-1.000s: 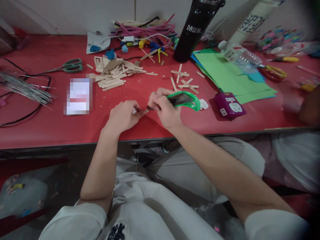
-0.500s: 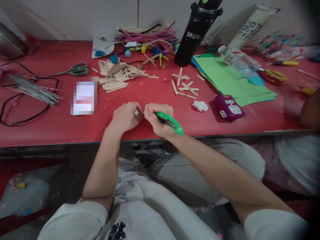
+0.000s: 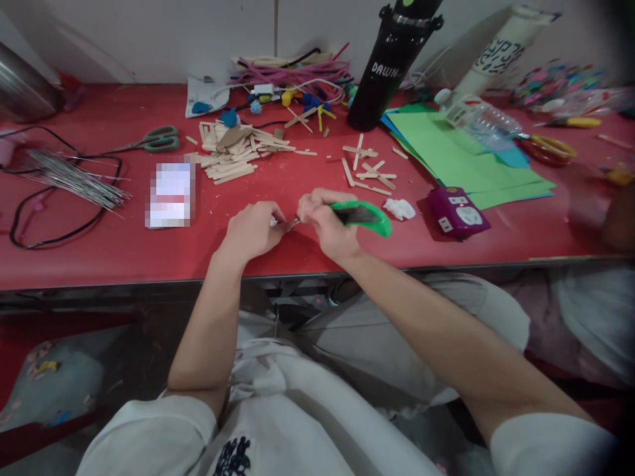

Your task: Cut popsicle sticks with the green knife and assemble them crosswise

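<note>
My right hand (image 3: 331,223) is wrapped round a green utility knife (image 3: 370,218), whose rear end sticks out to the right and whose tip points left toward my other hand. Close by on the left, my left hand (image 3: 258,230) pinches something small with a whitish part at the fingertips; the fingers hide most of it. Both hands are just above the red table (image 3: 208,258), near its front edge. Beyond them lie a pile of wooden craft sticks (image 3: 233,155) and several loose sticks (image 3: 374,173). A crumpled white tissue (image 3: 399,209) rests right of the knife.
A phone (image 3: 171,195), green-handled scissors (image 3: 161,139) and a wire bundle (image 3: 79,178) lie left. Toward the right are a purple power adapter (image 3: 456,213), green paper sheets (image 3: 461,152), a plastic bottle (image 3: 479,119) and a black tumbler (image 3: 389,73). Another person's arm (image 3: 618,221) shows at far right.
My right hand has moved slightly right and up, and the knife has swung to lie more level. A small gap now shows between the hands. The left hand has barely moved.
</note>
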The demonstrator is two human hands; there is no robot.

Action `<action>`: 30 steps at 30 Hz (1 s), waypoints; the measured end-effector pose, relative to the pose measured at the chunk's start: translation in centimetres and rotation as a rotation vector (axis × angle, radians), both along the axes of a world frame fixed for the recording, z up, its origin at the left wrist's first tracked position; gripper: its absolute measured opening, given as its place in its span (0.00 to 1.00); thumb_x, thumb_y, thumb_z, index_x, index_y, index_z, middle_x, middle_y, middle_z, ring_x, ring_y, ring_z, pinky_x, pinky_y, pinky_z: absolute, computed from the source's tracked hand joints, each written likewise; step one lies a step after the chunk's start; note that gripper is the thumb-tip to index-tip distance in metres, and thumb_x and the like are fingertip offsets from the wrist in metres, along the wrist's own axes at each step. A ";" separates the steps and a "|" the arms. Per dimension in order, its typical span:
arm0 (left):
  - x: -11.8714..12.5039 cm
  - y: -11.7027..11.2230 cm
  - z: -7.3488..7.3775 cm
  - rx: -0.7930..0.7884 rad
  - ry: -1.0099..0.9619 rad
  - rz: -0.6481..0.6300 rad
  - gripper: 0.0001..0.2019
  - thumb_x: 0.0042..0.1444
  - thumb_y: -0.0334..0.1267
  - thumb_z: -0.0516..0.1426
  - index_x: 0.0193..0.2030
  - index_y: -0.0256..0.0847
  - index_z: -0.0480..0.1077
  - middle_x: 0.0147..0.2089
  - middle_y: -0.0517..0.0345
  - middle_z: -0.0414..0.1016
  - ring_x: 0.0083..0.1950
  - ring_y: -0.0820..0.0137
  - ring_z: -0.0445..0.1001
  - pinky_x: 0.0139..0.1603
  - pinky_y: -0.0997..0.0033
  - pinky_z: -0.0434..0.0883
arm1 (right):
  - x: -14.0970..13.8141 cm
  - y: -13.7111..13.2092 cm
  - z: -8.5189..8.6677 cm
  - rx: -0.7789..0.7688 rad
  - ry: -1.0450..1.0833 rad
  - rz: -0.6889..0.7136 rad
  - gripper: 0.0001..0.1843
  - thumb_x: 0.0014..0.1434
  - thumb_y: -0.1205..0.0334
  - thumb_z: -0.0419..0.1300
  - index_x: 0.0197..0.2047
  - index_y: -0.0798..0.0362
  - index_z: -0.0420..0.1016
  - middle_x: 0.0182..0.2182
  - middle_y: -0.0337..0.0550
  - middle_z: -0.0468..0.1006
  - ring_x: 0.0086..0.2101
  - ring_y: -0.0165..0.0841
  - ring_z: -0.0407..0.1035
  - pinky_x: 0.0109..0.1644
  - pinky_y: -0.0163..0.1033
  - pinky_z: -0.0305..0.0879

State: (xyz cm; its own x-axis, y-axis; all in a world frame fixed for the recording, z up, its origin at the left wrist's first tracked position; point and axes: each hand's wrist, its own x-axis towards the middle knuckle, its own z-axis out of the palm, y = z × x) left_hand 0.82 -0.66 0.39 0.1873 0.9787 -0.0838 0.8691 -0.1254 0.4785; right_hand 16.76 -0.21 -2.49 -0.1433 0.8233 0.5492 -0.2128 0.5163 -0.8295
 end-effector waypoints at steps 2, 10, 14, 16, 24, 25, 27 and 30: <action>0.0 0.0 0.0 0.001 0.000 0.003 0.14 0.57 0.52 0.58 0.36 0.45 0.76 0.44 0.52 0.82 0.45 0.58 0.78 0.42 0.61 0.69 | 0.3 0.5 -0.1 -0.052 0.097 -0.062 0.22 0.61 0.59 0.57 0.20 0.50 0.51 0.17 0.31 0.53 0.20 0.26 0.51 0.29 0.39 0.52; -0.1 0.0 -0.1 0.004 0.001 -0.015 0.11 0.57 0.48 0.59 0.37 0.44 0.76 0.43 0.52 0.82 0.45 0.59 0.77 0.43 0.62 0.69 | -0.2 -1.0 0.4 0.025 -0.096 -0.016 0.21 0.62 0.58 0.57 0.21 0.50 0.55 0.20 0.34 0.58 0.23 0.27 0.53 0.30 0.38 0.50; 0.1 0.0 0.1 -0.006 0.007 0.012 0.14 0.57 0.53 0.59 0.37 0.45 0.76 0.43 0.52 0.82 0.45 0.59 0.77 0.44 0.62 0.69 | 0.1 -0.3 0.0 -0.030 0.120 -0.083 0.22 0.61 0.60 0.56 0.21 0.50 0.49 0.17 0.31 0.52 0.20 0.26 0.51 0.31 0.39 0.52; 0.1 0.0 0.2 -0.017 0.014 0.013 0.14 0.57 0.53 0.59 0.37 0.45 0.76 0.43 0.52 0.82 0.45 0.58 0.77 0.43 0.62 0.69 | 0.1 -0.3 -0.1 -0.012 0.109 -0.060 0.21 0.62 0.61 0.56 0.21 0.50 0.50 0.18 0.32 0.53 0.21 0.27 0.51 0.31 0.39 0.51; 0.0 -0.1 0.1 0.008 -0.006 -0.008 0.15 0.58 0.52 0.58 0.37 0.44 0.76 0.44 0.52 0.82 0.46 0.58 0.77 0.42 0.62 0.68 | -0.1 -0.6 0.0 0.006 0.094 -0.025 0.22 0.62 0.59 0.57 0.21 0.50 0.51 0.19 0.31 0.52 0.22 0.26 0.51 0.30 0.38 0.50; 0.0 -0.1 0.1 0.004 -0.007 -0.008 0.15 0.58 0.53 0.58 0.37 0.44 0.76 0.44 0.52 0.82 0.45 0.58 0.77 0.42 0.62 0.68 | -0.1 -0.5 0.0 -0.010 0.107 -0.015 0.23 0.62 0.59 0.57 0.21 0.50 0.51 0.18 0.31 0.52 0.22 0.26 0.51 0.31 0.38 0.51; 0.0 -0.1 0.1 -0.005 -0.001 -0.008 0.14 0.58 0.52 0.58 0.37 0.44 0.75 0.44 0.52 0.82 0.45 0.58 0.78 0.41 0.63 0.68 | -0.1 -0.4 0.1 -0.012 0.058 0.035 0.23 0.62 0.58 0.58 0.21 0.50 0.52 0.19 0.32 0.54 0.23 0.27 0.52 0.31 0.39 0.50; 0.0 -0.1 0.2 0.001 0.012 -0.007 0.12 0.57 0.50 0.58 0.36 0.44 0.75 0.43 0.52 0.82 0.46 0.57 0.78 0.41 0.62 0.68 | -0.1 -0.4 0.2 0.021 -0.014 0.079 0.22 0.63 0.58 0.59 0.21 0.50 0.54 0.20 0.33 0.56 0.24 0.27 0.52 0.30 0.39 0.48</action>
State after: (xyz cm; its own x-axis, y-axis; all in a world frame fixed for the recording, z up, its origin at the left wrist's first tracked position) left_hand 0.83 -0.73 0.55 0.1934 0.9775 -0.0848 0.8740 -0.1323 0.4675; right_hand 16.64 -0.57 -2.28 -0.2152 0.7975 0.5636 -0.2417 0.5156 -0.8220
